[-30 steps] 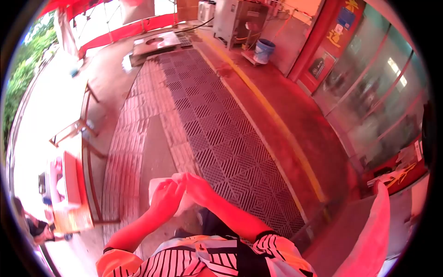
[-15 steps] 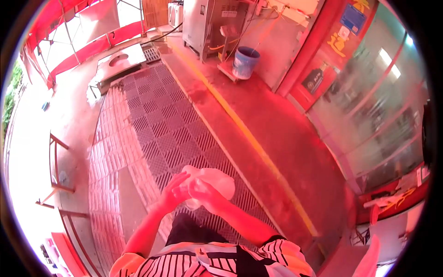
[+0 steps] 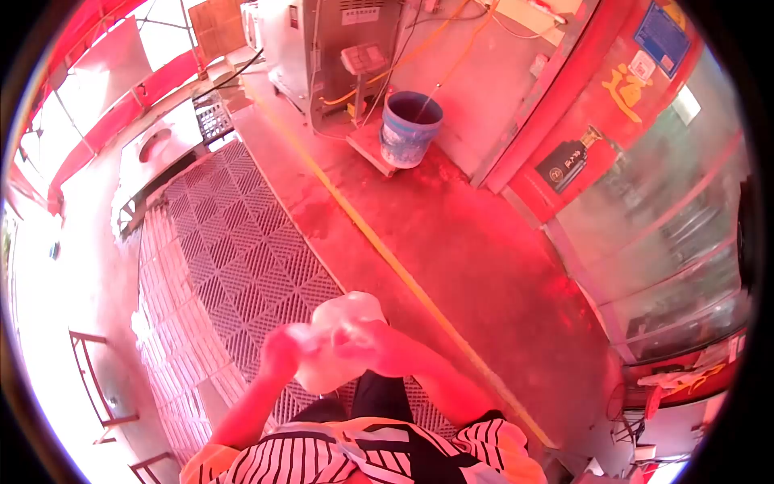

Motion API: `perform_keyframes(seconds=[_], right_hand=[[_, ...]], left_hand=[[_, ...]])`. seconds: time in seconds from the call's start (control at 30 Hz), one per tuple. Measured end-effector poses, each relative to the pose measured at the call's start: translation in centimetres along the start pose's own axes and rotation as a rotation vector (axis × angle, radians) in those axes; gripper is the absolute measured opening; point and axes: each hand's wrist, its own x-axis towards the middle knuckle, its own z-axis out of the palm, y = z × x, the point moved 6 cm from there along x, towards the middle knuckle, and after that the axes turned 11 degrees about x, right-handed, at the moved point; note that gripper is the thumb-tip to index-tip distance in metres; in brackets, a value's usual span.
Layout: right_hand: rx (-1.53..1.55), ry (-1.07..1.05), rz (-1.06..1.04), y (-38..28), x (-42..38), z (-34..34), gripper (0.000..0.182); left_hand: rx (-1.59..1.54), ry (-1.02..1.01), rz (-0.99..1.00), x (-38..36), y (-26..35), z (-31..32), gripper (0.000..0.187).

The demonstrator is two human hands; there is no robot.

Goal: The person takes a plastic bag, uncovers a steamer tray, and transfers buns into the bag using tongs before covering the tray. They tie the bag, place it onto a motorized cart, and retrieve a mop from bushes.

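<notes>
Your striped shirt [image 3: 298,456] and dark trousers [image 3: 381,397] are at the bottom. Above them, your two bare hands are on a pale, thin, crumpled bag [image 3: 348,308], held out in front of you over the edge of the mat. Left hand [image 3: 361,345]: fingers curled in, gripping the bag. Right hand [image 3: 282,352]: at the bag's other side, touching it; too blurred to tell if closed. Dark ribbed mat [image 3: 234,242] under and beyond the bag, light slatted strip [image 3: 173,323] along its left side. Yellow line [image 3: 387,254] runs diagonally over the red-lit floor [image 3: 492,282] to the mat's right. Glass door [image 3: 669,242] on the right, low frame [image 3: 95,379] on the left. Farther up, blue-white bucket [image 3: 409,141] upright on a low stand [image 3: 369,151], steel cabinet [image 3: 343,48] just beyond, metal slab [image 3: 165,157] with a round hole near the mat's far end, grate [image 3: 212,118] just beside it
</notes>
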Motion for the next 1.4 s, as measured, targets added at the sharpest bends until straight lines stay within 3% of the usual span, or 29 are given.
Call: perform_keyframes(seconds=[0.03, 0.07, 0.17, 0.3, 0.53, 0.6, 0.7, 0.8, 0.83, 0.87, 0.93, 1.0, 1.07, 1.2, 1.23, 1.3, 1.33, 1.37, 1.4], right_hand=[[0.341, -0.216, -0.035, 1.5, 3.4, -1.8, 0.015], [0.682, -0.441, -0.068, 4.3, 7.7, -3.8, 0.016], [0.347, -0.434, -0.104, -3.0, 14.7, -10.0, 0.026], [-0.941, -0.703, -0.514, -0.2, 23.2, -14.5, 0.020], [-0.310, -0.387, -0.152, -2.3, 35.3, -26.1, 0.031], [-0.274, -0.371, -0.184, -2.9, 37.2, -26.8, 0.026], [-0.308, -0.291, -0.352, -5.5, 39.5, -29.5, 0.031], [1.180, -1.158, -0.809, -10.5, 40.3, -30.6, 0.029], [1.061, -1.044, -0.748, -11.1, 42.6, -31.8, 0.028], [0.668, -0.698, -0.600, -12.2, 45.6, -35.1, 0.028], [0.243, -0.097, -0.359, -15.0, 50.8, -46.3, 0.028], [-0.006, 0.385, -0.447, -21.5, 52.1, -59.8, 0.029], [-0.484, 0.826, -0.544, -30.1, 49.8, -72.0, 0.031], [-1.058, 1.263, -0.698, -45.7, 42.1, -88.2, 0.036], [-1.210, 1.342, -0.658, -48.5, 40.7, -91.5, 0.037], [-1.671, 1.489, -0.344, -51.3, 39.1, -99.5, 0.054], [-1.439, 1.633, -0.516, -52.1, 37.8, -102.9, 0.066], [-1.399, 1.690, -0.452, -53.1, 37.5, -106.4, 0.075], [-1.376, 1.751, -0.368, -53.7, 37.5, -108.7, 0.066]], left_hand=[[0.299, 0.196, 0.381, 2.9, -0.1, -0.6, 0.010], [0.277, 0.254, 0.354, 6.3, -1.2, -0.4, 0.010], [-0.444, 0.197, -0.345, 15.5, -9.8, 4.4, 0.011], [-0.767, 0.270, -0.745, 24.5, -13.9, 11.4, 0.016], [-0.605, 0.194, -0.858, 37.6, -10.5, 11.0, 0.018], [-0.588, 0.172, -0.847, 40.8, -10.3, 10.6, 0.019], [-0.568, 0.163, -0.813, 44.9, -9.8, 10.1, 0.020], [-0.529, 0.235, -0.794, 47.1, -8.7, 7.6, 0.021], [-0.506, 0.274, -0.793, 47.7, -8.3, 6.2, 0.021], [-0.499, 0.309, -0.775, 48.6, -7.8, 4.5, 0.022], [-0.561, 0.409, -0.653, 50.8, -6.8, 1.8, 0.024], [-0.640, 0.454, -0.475, 52.4, -6.4, -0.5, 0.027], [-0.605, 0.486, -0.550, 53.0, -8.4, -2.1, 0.031], [-0.359, 0.588, -0.542, 55.3, -10.8, -6.3, 0.029], [-0.327, 0.622, -0.575, 55.7, -11.5, -7.3, 0.030], [-0.361, 0.609, -0.590, 56.2, -16.6, -9.5, 0.030], [-0.246, 0.661, -0.647, 55.3, -19.7, -11.3, 0.030], [-0.135, 0.728, -0.699, 55.1, -21.5, -12.3, 0.030], [-0.025, 0.742, -0.695, 54.6, -22.5, -13.3, 0.030]])
